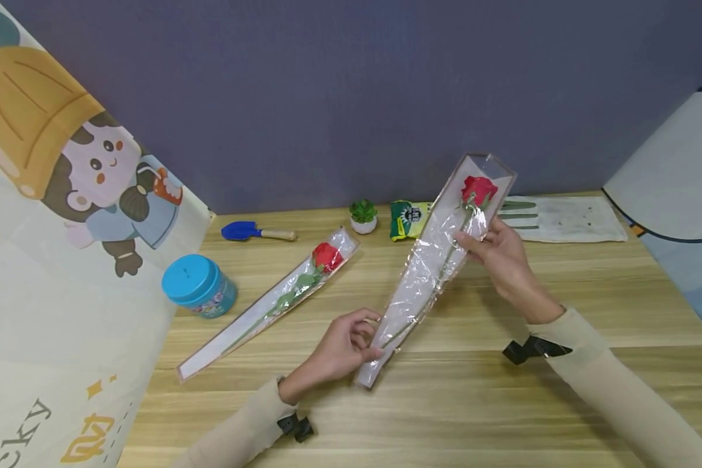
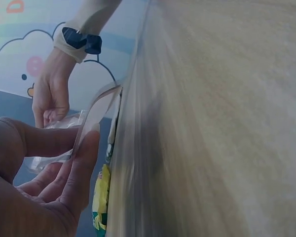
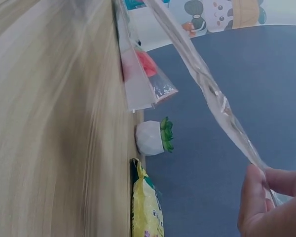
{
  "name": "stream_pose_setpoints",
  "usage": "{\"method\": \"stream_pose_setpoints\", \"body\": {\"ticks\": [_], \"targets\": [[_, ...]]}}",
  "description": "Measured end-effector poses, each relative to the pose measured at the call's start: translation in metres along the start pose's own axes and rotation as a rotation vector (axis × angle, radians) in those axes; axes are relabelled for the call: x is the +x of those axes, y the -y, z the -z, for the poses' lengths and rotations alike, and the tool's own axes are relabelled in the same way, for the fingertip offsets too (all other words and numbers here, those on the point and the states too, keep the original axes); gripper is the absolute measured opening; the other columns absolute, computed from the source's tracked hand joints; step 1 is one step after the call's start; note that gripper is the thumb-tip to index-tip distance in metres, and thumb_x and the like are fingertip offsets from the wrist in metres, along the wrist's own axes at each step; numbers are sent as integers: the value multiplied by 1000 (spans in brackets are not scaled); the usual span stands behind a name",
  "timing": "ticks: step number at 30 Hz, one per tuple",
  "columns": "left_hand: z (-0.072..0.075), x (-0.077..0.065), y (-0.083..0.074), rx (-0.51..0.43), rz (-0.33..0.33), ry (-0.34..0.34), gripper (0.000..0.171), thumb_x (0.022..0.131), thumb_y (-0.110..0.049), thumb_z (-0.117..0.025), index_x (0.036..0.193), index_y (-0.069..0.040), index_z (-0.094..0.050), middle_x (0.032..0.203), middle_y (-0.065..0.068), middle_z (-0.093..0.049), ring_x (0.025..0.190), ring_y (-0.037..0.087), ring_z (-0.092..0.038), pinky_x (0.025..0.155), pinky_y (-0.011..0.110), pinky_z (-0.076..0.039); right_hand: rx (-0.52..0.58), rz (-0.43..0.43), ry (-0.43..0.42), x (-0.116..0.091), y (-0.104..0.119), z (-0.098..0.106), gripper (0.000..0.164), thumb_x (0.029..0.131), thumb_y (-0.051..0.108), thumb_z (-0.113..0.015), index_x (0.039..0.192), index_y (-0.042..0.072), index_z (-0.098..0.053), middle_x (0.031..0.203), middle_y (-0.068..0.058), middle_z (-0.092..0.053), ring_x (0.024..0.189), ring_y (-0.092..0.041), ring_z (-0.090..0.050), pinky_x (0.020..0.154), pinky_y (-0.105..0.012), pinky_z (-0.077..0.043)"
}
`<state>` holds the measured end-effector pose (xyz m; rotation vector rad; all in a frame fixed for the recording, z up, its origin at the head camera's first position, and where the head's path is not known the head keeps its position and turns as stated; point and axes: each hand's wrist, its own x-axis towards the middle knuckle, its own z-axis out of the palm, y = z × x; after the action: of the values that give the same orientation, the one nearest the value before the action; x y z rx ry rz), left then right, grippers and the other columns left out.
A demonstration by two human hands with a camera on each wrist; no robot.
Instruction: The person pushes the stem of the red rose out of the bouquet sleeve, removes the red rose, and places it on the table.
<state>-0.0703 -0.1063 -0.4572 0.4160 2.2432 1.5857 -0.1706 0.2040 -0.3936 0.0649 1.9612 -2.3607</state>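
Observation:
Both hands hold a long, tapered clear-and-white sleeve (image 1: pixel 414 276) with a single red rose (image 1: pixel 478 190) inside, raised above the table and tilted, bloom end up and to the right. My left hand (image 1: pixel 342 344) pinches its narrow lower end between thumb and fingers. Near the bloom, my right hand (image 1: pixel 503 260) grips the right edge. In the left wrist view, the left fingers (image 2: pixel 81 173) lie on either side of the sleeve's edge. A second wrapped rose (image 1: pixel 327 257) lies diagonally on the table to the left.
A blue-lidded tub (image 1: pixel 193 279) stands at the left. Along the back lie a blue toy shovel (image 1: pixel 242 230) with a wooden handle, a small potted succulent (image 1: pixel 363 216), a green-yellow packet (image 1: pixel 406 220) and a pale flat pouch (image 1: pixel 579 220). A dark panel (image 1: pixel 351 104) rises behind the table.

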Motion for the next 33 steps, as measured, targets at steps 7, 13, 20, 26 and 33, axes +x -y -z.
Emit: {"method": "stream_pose_setpoints", "body": {"ticks": [7,13,20,26,33], "targets": [[0,0,-2,9,11,-34,52,78,8,-82,125,-4,-66,97,14,-74,71,5,-60,68,17,-58,-21,1,-21,0,-5,-4,42,94,8,-77,130,14,-57,98,12,-79,85,-2,-74,77,-18,-63],[0,1,0,1,3,-71,48,78,6,-82,123,-5,-67,95,16,-76,67,5,-60,66,18,-57,-24,12,-26,-2,-7,-7,36,93,7,-77,122,14,-57,97,12,-78,87,-1,-74,78,-18,-63],[-4,0,-1,-4,-12,-111,41,80,5,-82,118,-4,-70,95,17,-76,65,4,-60,62,18,-56,-11,31,-12,-4,-9,-10,35,93,5,-77,121,13,-58,97,11,-79,87,-3,-74,77,-18,-63],[-7,2,-6,10,-18,-123,35,81,2,-83,113,-6,-71,98,15,-75,68,9,-62,60,20,-57,1,40,12,-3,-11,-12,35,93,3,-75,121,14,-57,96,11,-79,84,-2,-74,73,-17,-62],[-9,4,-10,4,-28,-137,36,80,3,-83,113,-5,-71,99,17,-75,67,10,-62,59,20,-56,-27,38,44,-5,-13,-14,35,93,5,-77,121,13,-57,99,12,-79,87,-3,-74,73,-17,-62]]}}
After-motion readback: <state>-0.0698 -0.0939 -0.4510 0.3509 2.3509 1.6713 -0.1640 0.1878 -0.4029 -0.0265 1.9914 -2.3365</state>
